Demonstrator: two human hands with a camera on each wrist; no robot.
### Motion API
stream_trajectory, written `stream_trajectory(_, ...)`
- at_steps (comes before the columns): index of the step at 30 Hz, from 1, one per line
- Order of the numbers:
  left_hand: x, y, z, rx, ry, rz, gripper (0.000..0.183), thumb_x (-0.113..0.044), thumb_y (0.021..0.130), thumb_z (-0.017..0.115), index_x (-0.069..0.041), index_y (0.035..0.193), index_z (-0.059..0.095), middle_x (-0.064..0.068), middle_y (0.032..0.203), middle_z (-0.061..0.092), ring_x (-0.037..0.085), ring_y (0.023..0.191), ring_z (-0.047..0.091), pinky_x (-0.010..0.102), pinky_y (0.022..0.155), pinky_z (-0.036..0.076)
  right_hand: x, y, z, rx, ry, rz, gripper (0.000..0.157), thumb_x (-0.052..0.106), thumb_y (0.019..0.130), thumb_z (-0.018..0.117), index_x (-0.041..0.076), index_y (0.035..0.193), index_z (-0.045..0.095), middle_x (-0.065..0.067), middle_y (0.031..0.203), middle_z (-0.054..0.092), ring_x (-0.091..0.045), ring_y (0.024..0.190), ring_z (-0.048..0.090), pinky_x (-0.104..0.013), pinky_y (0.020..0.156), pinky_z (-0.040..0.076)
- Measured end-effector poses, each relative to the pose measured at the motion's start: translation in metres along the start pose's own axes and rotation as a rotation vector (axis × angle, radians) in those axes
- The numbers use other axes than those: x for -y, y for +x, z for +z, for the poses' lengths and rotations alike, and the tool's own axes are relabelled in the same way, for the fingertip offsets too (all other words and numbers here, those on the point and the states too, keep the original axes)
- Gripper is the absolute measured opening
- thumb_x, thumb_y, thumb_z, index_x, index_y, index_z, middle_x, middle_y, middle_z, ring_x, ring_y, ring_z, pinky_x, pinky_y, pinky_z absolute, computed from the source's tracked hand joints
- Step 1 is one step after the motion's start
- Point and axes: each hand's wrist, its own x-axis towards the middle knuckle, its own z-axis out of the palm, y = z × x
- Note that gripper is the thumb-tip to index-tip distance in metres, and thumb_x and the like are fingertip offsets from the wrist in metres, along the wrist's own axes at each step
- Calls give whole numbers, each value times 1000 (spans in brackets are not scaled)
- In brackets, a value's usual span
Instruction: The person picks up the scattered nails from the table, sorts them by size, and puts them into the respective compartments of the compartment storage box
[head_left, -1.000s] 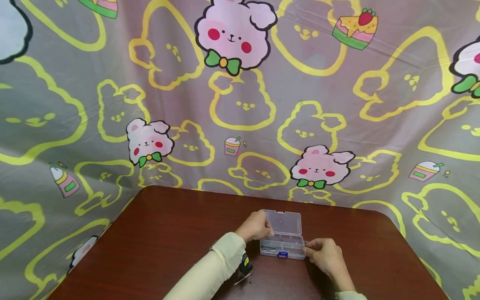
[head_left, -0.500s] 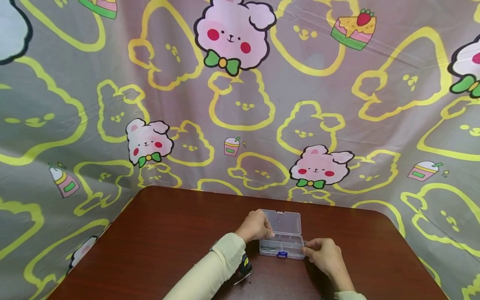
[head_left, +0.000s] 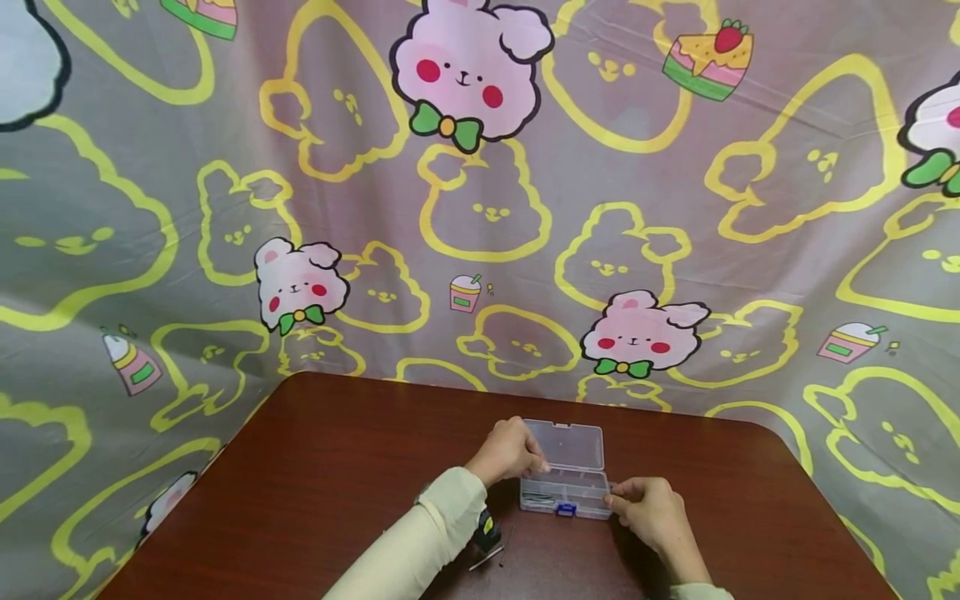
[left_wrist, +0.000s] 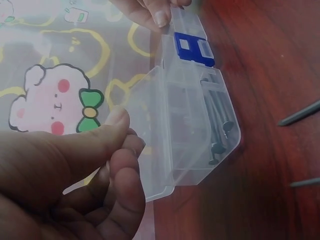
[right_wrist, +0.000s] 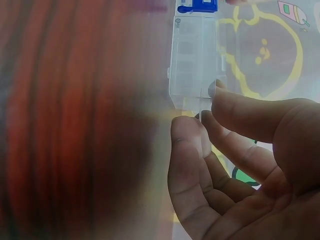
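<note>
A clear plastic compartment box (head_left: pixel 588 502) stands on the table with its lid (head_left: pixel 576 446) raised behind it and a blue latch (head_left: pixel 566 510) in front. Long metal nails (left_wrist: pixel 216 117) lie in its left front compartment. Over the box's left side hovers my left hand (head_left: pixel 510 454), fingers curled and thumb against the index finger. Nothing shows in its grasp, though the fingertips are partly hidden. At the box's right end, my right hand (head_left: pixel 651 510) pinches the corner between thumb and fingers; the thumb (right_wrist: pixel 240 107) lies along the edge in the right wrist view.
A black-and-yellow object like a tape measure (head_left: pixel 487 531) sits left of the box, partly behind my left sleeve (head_left: pixel 420 533). In front of it lie a metal rod (head_left: pixel 486 558) and another thin piece. A patterned curtain (head_left: pixel 495 325) hangs behind the brown table (head_left: pixel 375 450).
My left forearm has shifted slightly left, showing a little more of the black-and-yellow object. The box and my right hand have kept their places.
</note>
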Motion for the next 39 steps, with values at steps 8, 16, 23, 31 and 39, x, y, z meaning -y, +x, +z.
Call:
stream_trajectory(8, 3, -15, -9, 19, -38, -1, 17, -12, 78, 88, -16, 65, 78, -13, 52, 59, 4, 50, 51, 20, 48, 42, -1, 0, 0, 0, 0, 2, 10, 16, 83, 82, 9, 85, 77, 1, 63, 66, -14, 57, 61, -33, 55, 44)
stream_trajectory(16, 4, -30, -16, 39, -65, -29, 16, -10, 78, 88, -15, 66, 78, -4, 53, 62, 6, 43, 53, 22, 43, 43, -1, 0, 0, 7, 7, 15, 10, 17, 84, 82, 9, 85, 77, 1, 64, 66, -14, 57, 61, -33, 54, 44)
stream_trajectory(23, 6, -43, -22, 52, -52, 14, 16, -7, 76, 88, -13, 67, 77, -10, 53, 61, 5, 42, 53, 22, 42, 45, -2, 0, 0, 6, 3, 6, 10, 17, 83, 82, 9, 85, 77, 2, 63, 65, -14, 57, 61, -33, 53, 44)
stream_trajectory(31, 10, -61, -27, 75, -17, 32, 16, -9, 74, 90, -16, 65, 79, -16, 54, 61, 3, 51, 50, 22, 47, 44, -1, 0, -1, 4, 4, 5, 11, 17, 83, 82, 8, 85, 77, 1, 64, 66, -14, 57, 61, -33, 53, 44)
stream_trajectory(39, 18, -81, -28, 110, -37, 33, 17, -7, 72, 90, -16, 64, 78, -12, 47, 57, 0, 41, 51, 19, 44, 45, -1, 0, -1, 3, 4, -1, 11, 17, 83, 83, 8, 84, 76, 0, 64, 67, -14, 56, 63, -33, 52, 44)
